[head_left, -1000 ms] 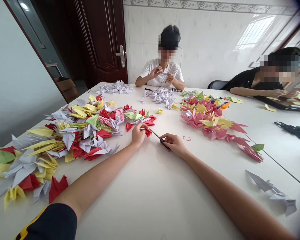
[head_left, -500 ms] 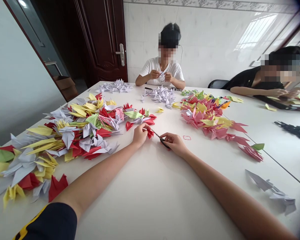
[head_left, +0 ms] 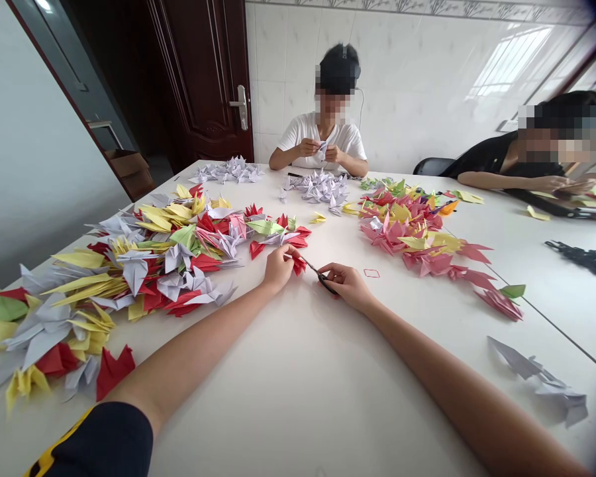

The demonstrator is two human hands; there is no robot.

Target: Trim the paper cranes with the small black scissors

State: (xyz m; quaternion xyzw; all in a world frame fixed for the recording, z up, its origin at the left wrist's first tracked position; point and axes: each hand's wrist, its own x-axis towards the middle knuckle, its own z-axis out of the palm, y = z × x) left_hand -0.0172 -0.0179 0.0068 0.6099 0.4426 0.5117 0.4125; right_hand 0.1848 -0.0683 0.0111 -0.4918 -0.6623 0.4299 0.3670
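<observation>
My right hand [head_left: 345, 286] grips black-handled scissors [head_left: 322, 277], whose thin blades point left. My left hand [head_left: 279, 267] pinches a small red paper piece [head_left: 298, 266] at the blade tips, and a thin pale strip pokes out from my fingers. The fingers hide part of the paper. To the left of my left hand spreads a large heap of folded paper cranes [head_left: 144, 278] in red, yellow, green and grey. A pink, red and yellow heap of paper cranes [head_left: 417, 238] lies to the right of my right hand. Both forearms rest over the white table [head_left: 298, 397].
Grey-white paper cranes lie in piles [head_left: 318, 189] at the far side. A person [head_left: 322, 142] across the table and another [head_left: 501, 169] at the right work with their hands. A small red loop [head_left: 371, 273] lies near my right hand, and a black strip [head_left: 583, 258] lies farther right.
My left hand and the red paper have shifted slightly right, closer to the scissors. The view has tilted a little.
</observation>
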